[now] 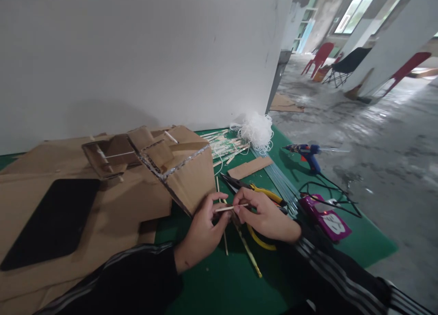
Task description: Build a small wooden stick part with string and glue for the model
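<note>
Between my two hands a short thin wooden stick (225,209) is held level over the green tabletop. My left hand (205,224) pinches its left end between thumb and fingers. The right end is in the fingertips of my right hand (262,213). Beneath the hands lie a yellow pencil (251,255) and a longer thin stick (226,242). Yellow-handled pliers (268,193) lie partly hidden under my right hand. Close beyond my left hand stands a folded cardboard model (195,178) with glue along its edge.
Cardboard sheets (123,219) and a black tablet (51,221) cover the left side. Behind are loose sticks (224,144), white string (256,131) and a cardboard strip (250,167). Clear glue sticks (278,180), a blue glue gun (308,154) and a purple power strip (326,219) with black cable lie right.
</note>
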A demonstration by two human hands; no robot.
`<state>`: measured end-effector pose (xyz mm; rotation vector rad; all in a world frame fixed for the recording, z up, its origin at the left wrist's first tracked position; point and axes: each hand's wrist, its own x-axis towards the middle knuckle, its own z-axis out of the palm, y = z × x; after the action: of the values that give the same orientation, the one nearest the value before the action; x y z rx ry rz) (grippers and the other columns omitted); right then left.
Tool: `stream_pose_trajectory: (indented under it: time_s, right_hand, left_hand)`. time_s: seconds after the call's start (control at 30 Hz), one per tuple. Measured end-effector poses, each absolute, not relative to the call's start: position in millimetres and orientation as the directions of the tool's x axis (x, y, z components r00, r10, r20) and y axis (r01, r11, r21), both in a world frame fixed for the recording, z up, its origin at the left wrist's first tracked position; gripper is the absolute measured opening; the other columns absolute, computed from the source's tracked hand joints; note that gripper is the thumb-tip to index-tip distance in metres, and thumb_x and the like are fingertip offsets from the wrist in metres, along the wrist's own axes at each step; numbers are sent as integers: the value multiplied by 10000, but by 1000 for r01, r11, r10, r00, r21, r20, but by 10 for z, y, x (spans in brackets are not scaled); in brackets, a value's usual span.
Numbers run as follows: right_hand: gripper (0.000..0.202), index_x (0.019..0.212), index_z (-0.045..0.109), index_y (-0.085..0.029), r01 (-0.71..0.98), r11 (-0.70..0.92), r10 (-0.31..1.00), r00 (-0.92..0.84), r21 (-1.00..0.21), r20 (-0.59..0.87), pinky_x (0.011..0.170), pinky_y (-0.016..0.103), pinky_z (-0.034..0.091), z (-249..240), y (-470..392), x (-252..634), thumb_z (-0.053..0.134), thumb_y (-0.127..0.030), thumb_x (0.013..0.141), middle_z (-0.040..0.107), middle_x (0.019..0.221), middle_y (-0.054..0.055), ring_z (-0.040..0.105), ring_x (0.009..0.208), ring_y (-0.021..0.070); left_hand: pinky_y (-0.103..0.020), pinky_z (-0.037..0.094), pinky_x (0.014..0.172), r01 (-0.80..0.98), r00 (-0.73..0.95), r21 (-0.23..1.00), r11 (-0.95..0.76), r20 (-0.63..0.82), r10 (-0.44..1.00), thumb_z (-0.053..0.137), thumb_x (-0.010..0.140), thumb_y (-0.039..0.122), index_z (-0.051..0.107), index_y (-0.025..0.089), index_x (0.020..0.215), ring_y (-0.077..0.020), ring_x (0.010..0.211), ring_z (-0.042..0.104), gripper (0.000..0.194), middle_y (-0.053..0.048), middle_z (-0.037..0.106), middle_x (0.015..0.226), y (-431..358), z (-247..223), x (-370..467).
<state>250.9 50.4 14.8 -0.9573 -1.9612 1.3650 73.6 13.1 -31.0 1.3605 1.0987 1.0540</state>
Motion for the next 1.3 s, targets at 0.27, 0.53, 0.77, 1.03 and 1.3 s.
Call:
stream_pose_trajectory:
  time_s: [0.27,0.53,0.77,1.03,1.3]
  right_hand:
    - [41,943,529,-185,298,225,817,-577,-928,12,541,196,397,161,510,2522,499,-195,918,590,693,-33,533,594,102]
    - [79,927,577,-188,366,319,803,-594,-874,44,565,213,398,144,510,2535,504,-217,921,595,723,-21,535,634,115]
    - [112,952,593,-189,389,299,790,-613,-871,-2,567,221,407,137,514,2535,495,-240,928,620,730,-10,545,630,124]
    - [112,873,579,-179,347,334,802,-594,-876,70,564,210,411,123,522,2531,489,-213,930,596,666,-24,540,596,112]
    - [109,888,586,-181,343,363,798,-595,-866,99,585,210,420,135,502,2529,492,-209,935,619,703,-18,558,626,113]
  left_hand:
    - [-266,497,804,180,142,980,-87,61,988,563,901,275,528,213,1026,-174,951,640,144,-27,641,1006,132,-302,731]
    - [-233,478,785,169,137,974,-150,128,982,529,908,224,523,222,986,-138,883,590,78,4,578,948,133,-345,725]
    - [-232,488,759,155,171,975,-157,130,977,501,926,236,509,217,979,-139,864,592,57,-2,563,941,127,-360,733]
    - [-257,486,840,125,154,982,-139,119,981,507,934,274,498,235,1062,-152,957,589,135,-6,562,1001,127,-361,726]
    - [-242,491,730,58,138,998,-34,26,990,525,929,354,504,218,976,-143,814,616,146,15,583,881,127,-333,725]
